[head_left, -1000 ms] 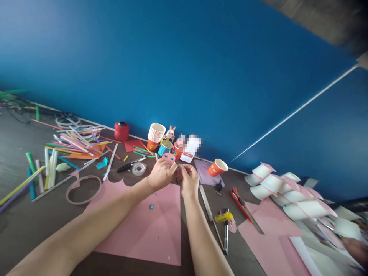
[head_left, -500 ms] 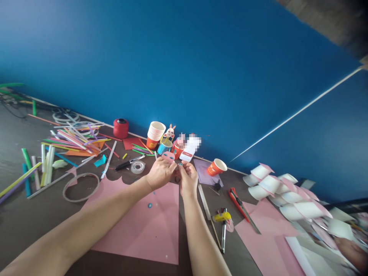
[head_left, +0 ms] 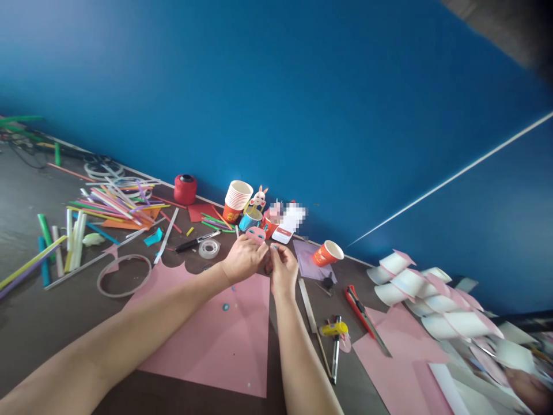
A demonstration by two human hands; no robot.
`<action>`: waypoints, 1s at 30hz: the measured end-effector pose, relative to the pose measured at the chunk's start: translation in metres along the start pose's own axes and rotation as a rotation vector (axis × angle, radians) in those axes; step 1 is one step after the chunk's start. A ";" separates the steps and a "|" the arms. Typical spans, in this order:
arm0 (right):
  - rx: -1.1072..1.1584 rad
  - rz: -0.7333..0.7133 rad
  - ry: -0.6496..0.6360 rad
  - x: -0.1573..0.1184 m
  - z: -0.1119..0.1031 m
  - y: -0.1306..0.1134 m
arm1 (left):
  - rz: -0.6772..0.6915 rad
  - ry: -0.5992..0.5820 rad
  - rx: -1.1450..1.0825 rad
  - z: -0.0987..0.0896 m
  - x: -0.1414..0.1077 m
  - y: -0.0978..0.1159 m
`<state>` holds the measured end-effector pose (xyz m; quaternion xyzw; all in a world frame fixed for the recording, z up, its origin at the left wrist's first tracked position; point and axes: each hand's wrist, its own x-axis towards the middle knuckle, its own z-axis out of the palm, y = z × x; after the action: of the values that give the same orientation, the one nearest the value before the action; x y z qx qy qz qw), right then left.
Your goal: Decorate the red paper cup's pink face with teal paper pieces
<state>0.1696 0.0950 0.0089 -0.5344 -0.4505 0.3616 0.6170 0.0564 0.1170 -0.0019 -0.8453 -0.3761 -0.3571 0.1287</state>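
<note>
My left hand (head_left: 245, 256) is closed on a small pink paper piece (head_left: 256, 234) with blue eye shapes, which rises above its fingers. Close by on the right, my right hand (head_left: 283, 266) has its thumb and fingers pinched together at a tiny bluish bit, too small to make out. Both hands are over the back edge of a large pink sheet (head_left: 207, 340). On that sheet lies a small blue ring-like piece (head_left: 225, 307). Just behind the hands are a blue cup (head_left: 250, 220) and a rabbit figure (head_left: 258, 197).
Stacked paper cups (head_left: 237, 199), a tape roll (head_left: 209, 248) and many straws (head_left: 116, 204) are at the left. To the right are an orange cup (head_left: 328, 253), a red cutter (head_left: 360, 311), a yellow glue stick (head_left: 334, 329) and white rolls (head_left: 432, 294). A blue wall stands behind.
The view has shifted slightly. My two hands stay close together, still pinching, with only a slight change in the right fingers.
</note>
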 end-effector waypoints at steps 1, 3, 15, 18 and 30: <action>0.002 -0.002 -0.005 0.000 -0.001 0.001 | -0.004 -0.006 0.003 0.000 0.000 0.000; 0.013 -0.001 -0.015 0.001 -0.002 0.003 | -0.009 -0.009 0.002 -0.001 0.001 0.000; 0.006 0.056 -0.033 0.007 -0.006 0.014 | -0.016 0.019 -0.057 -0.004 0.002 0.000; 0.008 0.055 -0.029 0.007 -0.008 0.015 | -0.046 0.033 -0.092 -0.006 0.002 0.000; 0.002 0.048 -0.083 0.000 -0.015 0.008 | -0.031 0.144 -0.337 -0.042 0.019 0.003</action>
<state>0.1841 0.0908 0.0008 -0.5291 -0.4621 0.3985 0.5897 0.0457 0.1046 0.0416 -0.8212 -0.3139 -0.4764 0.0064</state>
